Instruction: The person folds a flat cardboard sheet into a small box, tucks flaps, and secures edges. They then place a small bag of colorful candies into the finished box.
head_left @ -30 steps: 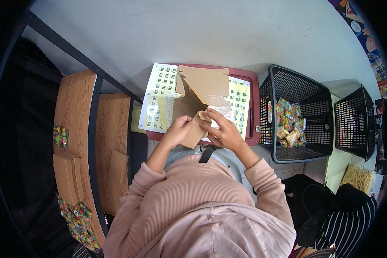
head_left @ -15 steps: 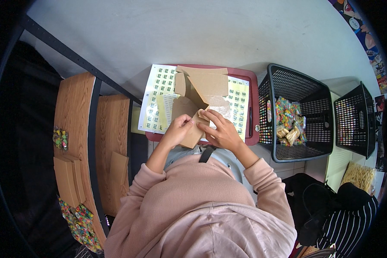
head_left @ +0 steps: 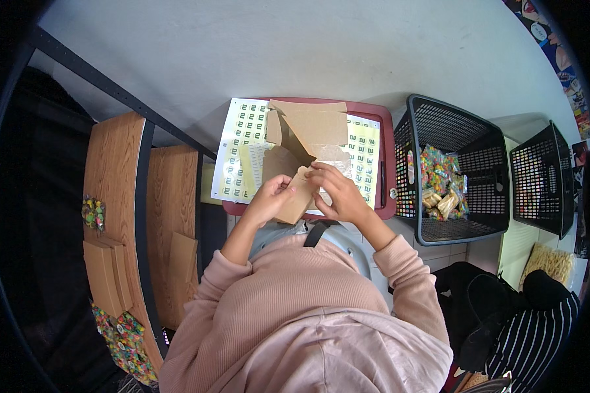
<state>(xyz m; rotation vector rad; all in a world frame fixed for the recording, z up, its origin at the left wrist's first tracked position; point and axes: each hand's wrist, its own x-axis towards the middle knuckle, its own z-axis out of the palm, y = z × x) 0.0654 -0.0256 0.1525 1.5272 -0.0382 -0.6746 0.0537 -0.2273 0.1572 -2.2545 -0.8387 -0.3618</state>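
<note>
A partly folded brown cardboard box [head_left: 321,126] lies in front of me, its far panel flat and one side wall standing up. My left hand [head_left: 271,197] is closed on the box's near left part, thumb and fingers at the edge of a folded panel. With its fingertips, my right hand [head_left: 339,194] pinches the corner of a near flap where it meets the standing wall. Under the box are sheets of printed stickers [head_left: 238,147], spread on a dark red board [head_left: 388,157] with a raised rim.
To the right, a black plastic basket [head_left: 482,154] holds colourful packets [head_left: 439,170]; a second black basket [head_left: 557,177] stands beyond. Wooden shelves [head_left: 115,150] on the left carry flat brown boxes [head_left: 105,278] and more colourful packets [head_left: 121,347]. Dark striped cloth [head_left: 531,334] lies at lower right.
My right hand's lower fingers have drawn back from the near panel, while its upper fingertips stay at the flap corner. The left hand is nearly unmoved.
</note>
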